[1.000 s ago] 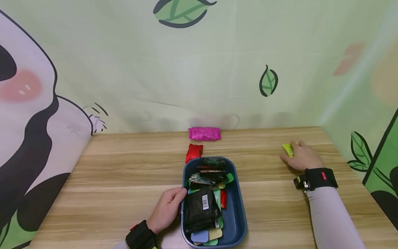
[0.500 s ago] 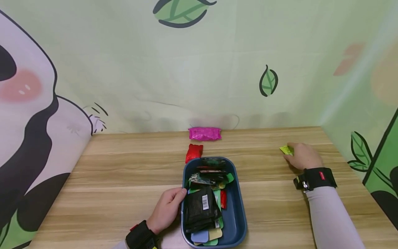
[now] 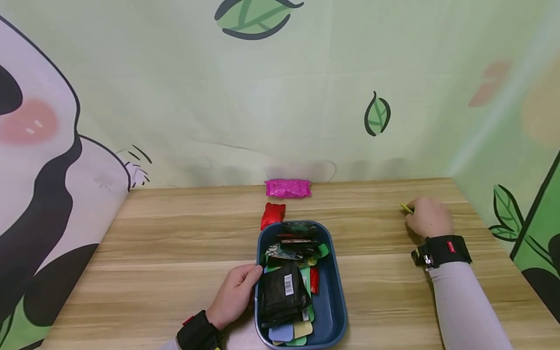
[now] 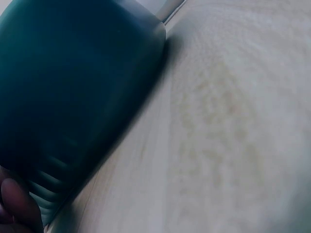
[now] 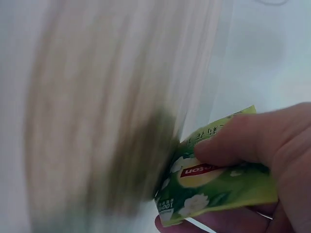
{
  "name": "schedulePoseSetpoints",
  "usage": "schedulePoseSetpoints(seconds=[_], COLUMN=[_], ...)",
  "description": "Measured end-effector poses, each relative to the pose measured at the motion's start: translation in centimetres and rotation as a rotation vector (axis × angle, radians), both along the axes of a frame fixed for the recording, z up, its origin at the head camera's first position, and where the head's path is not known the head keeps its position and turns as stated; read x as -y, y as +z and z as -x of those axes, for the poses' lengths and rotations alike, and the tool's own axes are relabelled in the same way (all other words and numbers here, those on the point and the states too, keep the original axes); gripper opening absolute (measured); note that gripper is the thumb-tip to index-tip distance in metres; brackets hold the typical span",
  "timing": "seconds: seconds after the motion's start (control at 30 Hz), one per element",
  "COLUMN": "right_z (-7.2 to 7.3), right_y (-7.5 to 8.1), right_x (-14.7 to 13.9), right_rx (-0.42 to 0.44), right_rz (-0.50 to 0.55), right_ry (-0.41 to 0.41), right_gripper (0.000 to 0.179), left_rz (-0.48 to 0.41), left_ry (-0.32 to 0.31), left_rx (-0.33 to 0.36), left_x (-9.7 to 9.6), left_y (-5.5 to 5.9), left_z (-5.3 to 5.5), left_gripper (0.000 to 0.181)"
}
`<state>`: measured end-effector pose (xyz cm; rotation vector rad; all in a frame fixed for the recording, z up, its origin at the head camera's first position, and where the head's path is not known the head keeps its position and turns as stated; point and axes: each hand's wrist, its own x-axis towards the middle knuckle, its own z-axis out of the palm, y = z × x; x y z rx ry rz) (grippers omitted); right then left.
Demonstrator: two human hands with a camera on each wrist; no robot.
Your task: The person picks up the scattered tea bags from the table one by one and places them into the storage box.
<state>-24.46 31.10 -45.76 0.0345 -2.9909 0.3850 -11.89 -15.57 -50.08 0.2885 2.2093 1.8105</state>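
My left hand holds the near-left rim of a blue plastic bin, its thumb over the edge. In the left wrist view fingertips touch the ribbed outer wall. My right hand, at the far right of the table, pinches a yellow-green Lipton tea bag sachet between thumb and fingers. From the head view only a thin strip of the sachet shows. Inside the bin lie black packets, one with a white barcode label, and several coloured sachets.
Behind the bin, a small red packet lies on the wooden table. Farther back, a shiny magenta packet is close to the printed cloth backdrop. A red packet shows inside the bin.
My right hand has taken the tea bag sachet between thumb and fingers and turned it, so it now shows nearly edge-on in the head view. The left hand and bin keep their place.
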Motion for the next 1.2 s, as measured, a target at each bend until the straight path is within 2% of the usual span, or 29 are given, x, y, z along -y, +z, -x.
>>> schedulePoseSetpoints(seconds=[0.1,0.2,0.33,0.47,0.7,0.83,1.0,1.2], right_z=[0.0,-0.1,-0.3,-0.8,-3.3,-5.1,-7.0,-8.4], right_y=[0.1,0.4,1.3,3.0,6.2,7.4,8.0,7.9], right_x=[0.2,0.8,2.4,4.9,9.8,12.2,14.5,16.5], right_rx=[-0.015,-0.024,-0.055,-0.098,-0.214,-0.245,-0.223,-0.187], right_rz=[-0.017,-0.036,-0.018,0.024,0.092,0.088,0.108,0.117], right_ry=[-0.001,0.039,0.154,0.29,0.521,0.655,0.779,0.871], right_gripper=[0.034,0.033,0.03,0.031,0.03,0.029,0.029,0.03], left_rz=[-0.001,-0.004,-0.007,-0.017,-0.02,-0.018,-0.021,-0.013], left_ry=[-0.003,0.0,0.002,0.003,0.003,0.005,0.009,0.006], left_rx=[0.002,0.009,0.016,0.02,0.024,0.025,0.024,0.027], left_x=[0.0,0.0,0.0,0.0,0.0,0.0,-0.1,-0.1], left_y=[0.0,0.0,0.0,-0.1,-0.1,-0.1,-0.1,-0.1], left_z=[0.0,0.0,0.0,0.0,0.0,0.0,0.0,0.0], left_gripper=[0.051,0.05,0.05,0.051,0.05,0.049,0.048,0.048])
